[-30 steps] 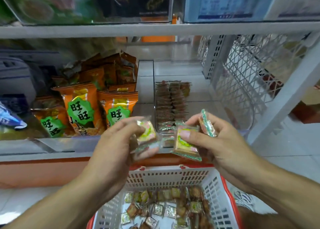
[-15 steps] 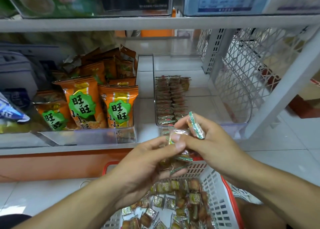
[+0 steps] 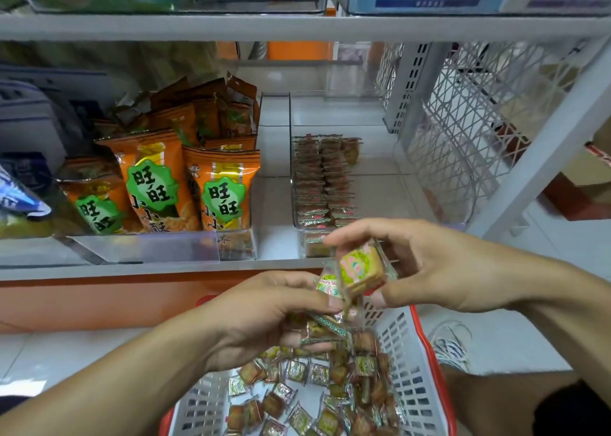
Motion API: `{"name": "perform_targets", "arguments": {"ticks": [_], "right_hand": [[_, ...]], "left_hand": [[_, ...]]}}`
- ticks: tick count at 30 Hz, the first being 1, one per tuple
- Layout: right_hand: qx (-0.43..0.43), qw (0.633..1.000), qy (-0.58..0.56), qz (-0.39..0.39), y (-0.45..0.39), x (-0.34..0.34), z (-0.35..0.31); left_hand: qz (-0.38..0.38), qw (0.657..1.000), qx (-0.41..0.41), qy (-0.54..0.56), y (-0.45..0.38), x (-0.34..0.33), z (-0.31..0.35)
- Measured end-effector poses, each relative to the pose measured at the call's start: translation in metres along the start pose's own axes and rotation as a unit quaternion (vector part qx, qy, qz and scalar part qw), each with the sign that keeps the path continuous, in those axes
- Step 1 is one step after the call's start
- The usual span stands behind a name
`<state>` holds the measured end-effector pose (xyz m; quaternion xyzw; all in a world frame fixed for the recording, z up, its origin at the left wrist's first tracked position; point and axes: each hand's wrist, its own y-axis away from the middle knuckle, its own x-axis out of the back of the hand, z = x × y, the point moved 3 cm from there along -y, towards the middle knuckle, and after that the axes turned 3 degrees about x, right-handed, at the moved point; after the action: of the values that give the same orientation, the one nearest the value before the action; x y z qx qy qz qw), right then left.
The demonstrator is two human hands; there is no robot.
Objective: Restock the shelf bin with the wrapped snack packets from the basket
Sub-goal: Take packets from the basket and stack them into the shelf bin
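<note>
Above the basket, my right hand pinches one packet, left hand clutches several; loose ones may slip short of the bin.

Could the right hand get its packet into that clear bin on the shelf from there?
Probably yes: the right hand pinches a packet just before the clear bin, whose top is open and right side bare.

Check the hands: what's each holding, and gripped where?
Right hand pinches one snack packet by its top and bottom edges, fingers above, thumb below. Left hand grips a bunch of packets around their lower ends.
</note>
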<state>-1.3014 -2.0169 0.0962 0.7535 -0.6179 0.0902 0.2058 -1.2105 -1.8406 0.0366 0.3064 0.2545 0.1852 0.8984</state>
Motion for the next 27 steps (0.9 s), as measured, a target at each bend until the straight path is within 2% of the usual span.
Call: {"name": "perform_targets", "arguments": {"ticks": [8,11,14,18,20,22,24,27], "right_hand": [[0.001,0.995,0.1,-0.023,0.002,-0.002,-0.002],[-0.002,0.995,0.097,-0.039,0.002,-0.007,0.0],[0.003,0.996,0.094,0.0,0.001,-0.007,0.001],[-0.01,0.985,0.122,0.125,0.002,0.003,0.003],[-0.027,0.979,0.013,0.203,0.001,0.003,0.007],[-0.07,0.956,-0.157,0.237,-0.004,-0.008,0.012],[-0.096,0.929,-0.284,0.216,-0.008,-0.024,0.013],[-0.091,0.909,-0.368,0.174,-0.011,-0.042,0.012]], "left_hand": [[-0.059,0.997,0.02,-0.04,-0.001,0.005,-0.002],[-0.068,0.996,0.026,-0.042,-0.001,0.004,-0.003],[-0.053,0.999,0.001,-0.011,-0.002,0.001,-0.002],[0.035,0.996,-0.068,0.034,-0.008,0.004,-0.003],[0.093,0.988,-0.114,0.058,-0.011,0.007,-0.004],[0.139,0.974,-0.159,0.076,-0.012,0.01,-0.005],[0.159,0.964,-0.192,0.088,-0.012,0.01,-0.006],[0.168,0.957,-0.212,0.106,-0.011,0.008,-0.006]]}}
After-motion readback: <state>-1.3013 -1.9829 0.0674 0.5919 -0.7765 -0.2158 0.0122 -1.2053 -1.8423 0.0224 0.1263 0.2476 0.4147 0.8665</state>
